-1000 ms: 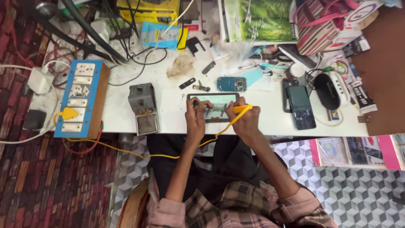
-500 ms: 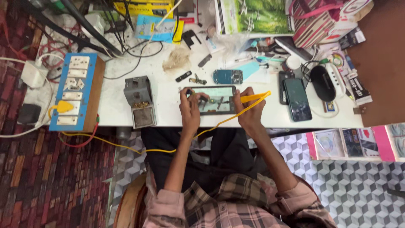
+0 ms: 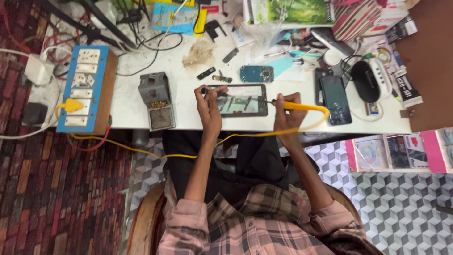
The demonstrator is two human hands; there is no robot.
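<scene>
An opened tablet (image 3: 239,100) lies flat on the white worktable (image 3: 127,104), close to its near edge, and everything here is placed against it. The left hand (image 3: 209,109) rests on the tablet's left end, fingers pinched around a thin dark tool (image 3: 214,92), probably tweezers, that lies over the tablet's upper left corner. The right hand (image 3: 286,113) is closed around a yellow-handled soldering iron (image 3: 292,106), whose tip touches the tablet's right edge. The iron's yellow cord (image 3: 245,136) loops past the table's near edge and runs off to the left below the tablet.

Bare table shows only in a narrow strip between the tablet and the near edge, and in the gap to its left. Beyond that gap stands a grey soldering stand (image 3: 156,100), and further left a blue socket board (image 3: 82,89). Just behind the tablet lie a small blue phone part (image 3: 256,73) and loose dark bits. To its right, past the right hand, a black phone (image 3: 336,100) lies flat, with cluttered cables and boxes further off.
</scene>
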